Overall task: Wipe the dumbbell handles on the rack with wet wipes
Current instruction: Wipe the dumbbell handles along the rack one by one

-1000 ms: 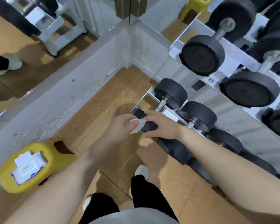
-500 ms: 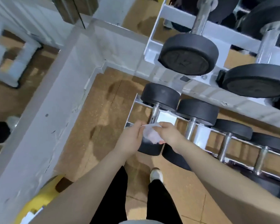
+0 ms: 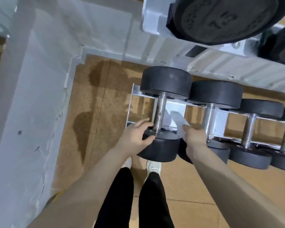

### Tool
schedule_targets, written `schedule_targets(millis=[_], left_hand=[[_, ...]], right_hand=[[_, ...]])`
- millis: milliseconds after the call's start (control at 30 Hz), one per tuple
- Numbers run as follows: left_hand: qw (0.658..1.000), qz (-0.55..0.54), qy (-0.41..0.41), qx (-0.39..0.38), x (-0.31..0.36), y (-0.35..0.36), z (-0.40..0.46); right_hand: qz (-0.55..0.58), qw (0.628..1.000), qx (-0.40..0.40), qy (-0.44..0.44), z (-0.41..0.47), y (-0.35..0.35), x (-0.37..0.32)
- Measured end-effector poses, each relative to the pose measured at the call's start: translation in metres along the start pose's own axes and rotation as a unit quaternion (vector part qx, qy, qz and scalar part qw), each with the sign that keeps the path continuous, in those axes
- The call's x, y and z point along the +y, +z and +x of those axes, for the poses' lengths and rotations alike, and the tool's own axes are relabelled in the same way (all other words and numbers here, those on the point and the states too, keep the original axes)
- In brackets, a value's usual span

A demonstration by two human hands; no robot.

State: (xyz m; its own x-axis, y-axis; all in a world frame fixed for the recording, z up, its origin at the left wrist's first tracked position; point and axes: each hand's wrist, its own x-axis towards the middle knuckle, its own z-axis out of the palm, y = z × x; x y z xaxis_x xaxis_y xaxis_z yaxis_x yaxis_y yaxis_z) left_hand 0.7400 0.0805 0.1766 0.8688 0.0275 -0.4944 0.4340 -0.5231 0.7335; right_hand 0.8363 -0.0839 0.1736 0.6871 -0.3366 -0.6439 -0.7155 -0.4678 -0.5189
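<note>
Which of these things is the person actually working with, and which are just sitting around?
In use:
wet wipe in the right hand
leftmost dumbbell's handle
left hand on that dumbbell's near head

Just there:
other dumbbells
upper-shelf dumbbell
rack rail

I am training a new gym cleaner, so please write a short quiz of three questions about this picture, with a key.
1. True or false: the wet wipe is already wrapped around the handle of the leftmost dumbbell on the bottom rack.
2. Which of the hands holds the wipe? A) left hand B) right hand C) both
3. Fill in: the left hand rests on the near black ____ of the leftmost dumbbell.

Key
1. False: the wipe is beside the handle, to its right; the handle is bare.
2. B.
3. Head: its fingers lie on the head's top edge, next to the handle's base.
</note>
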Motion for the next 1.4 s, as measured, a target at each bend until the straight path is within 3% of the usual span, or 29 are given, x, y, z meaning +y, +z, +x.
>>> schedule_targets(millis=[33, 100, 200, 400, 600, 733, 867, 1067, 1233, 1333, 1400], left_hand=[[1.000, -0.004, -0.024, -0.006, -0.007, -0.003, 0.008], [0.997, -0.017, -0.065, -0.043, -0.020, -0.008, 0.018], [0.991, 0.041, -0.074, -0.100, -0.028, -0.007, 0.029], [0.994, 0.046, -0.051, -0.090, -0.039, 0.005, 0.040], [0.992, 0.040, -0.037, -0.115, -0.041, 0.006, 0.047], [0.988, 0.024, -0.069, -0.134, -0.036, 0.001, 0.050], [0.985, 0.035, -0.075, -0.154, -0.038, 0.002, 0.051], [0.984, 0.010, -0.079, -0.161, -0.042, 0.003, 0.057], [0.982, 0.019, -0.090, -0.165, -0.040, 0.002, 0.058], [0.982, 0.004, -0.102, -0.157, -0.040, 0.003, 0.057], [0.983, -0.015, -0.104, -0.150, -0.040, 0.004, 0.056]], right_hand=[[0.025, 0.999, 0.042, -0.002, 0.010, -0.004, 0.001], [-0.013, 0.998, 0.052, -0.031, 0.032, -0.004, 0.001], [-0.099, 0.992, -0.020, -0.070, 0.056, 0.018, -0.004], [-0.177, 0.964, -0.162, -0.111, 0.076, 0.055, -0.012], [0.013, 0.963, -0.263, -0.060, 0.072, 0.058, -0.024], [-0.018, 0.937, -0.345, -0.038, 0.064, 0.052, -0.003], [0.033, 0.952, -0.302, 0.046, 0.072, 0.060, -0.004], [0.197, 0.949, -0.238, 0.058, 0.082, 0.069, -0.044], [0.026, 0.948, -0.316, -0.013, 0.077, 0.065, -0.009], [-0.048, 0.931, -0.361, 0.027, 0.071, 0.058, 0.011], [-0.049, 0.936, -0.347, 0.026, 0.068, 0.056, 0.004]])
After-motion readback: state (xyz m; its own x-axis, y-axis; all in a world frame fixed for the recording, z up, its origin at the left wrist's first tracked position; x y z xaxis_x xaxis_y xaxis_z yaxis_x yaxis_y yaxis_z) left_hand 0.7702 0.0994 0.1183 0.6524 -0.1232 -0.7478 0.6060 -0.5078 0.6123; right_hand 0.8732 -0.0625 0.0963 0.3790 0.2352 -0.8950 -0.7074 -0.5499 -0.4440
